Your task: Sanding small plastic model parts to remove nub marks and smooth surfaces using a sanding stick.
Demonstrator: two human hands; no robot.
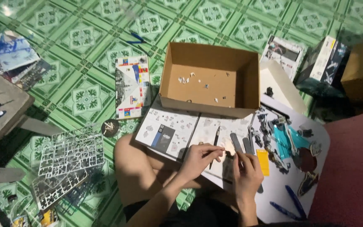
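One wide stretch of green tiled floor [85, 38] lies open far left. The cardboard box [209, 80] sits far, its near edge touching my open manual [181, 132]. My left hand [198, 159] and right hand [246, 172] pinch a small part [229, 152] together over the manual's near edge.

The floor [85, 42] is covered with shiny green tiles, and each tile is printed with a leafy white pattern. A bright spot of light is seen near the top left corner (the tiles are glossy). A dark red mat [353, 168] is laid at the right.
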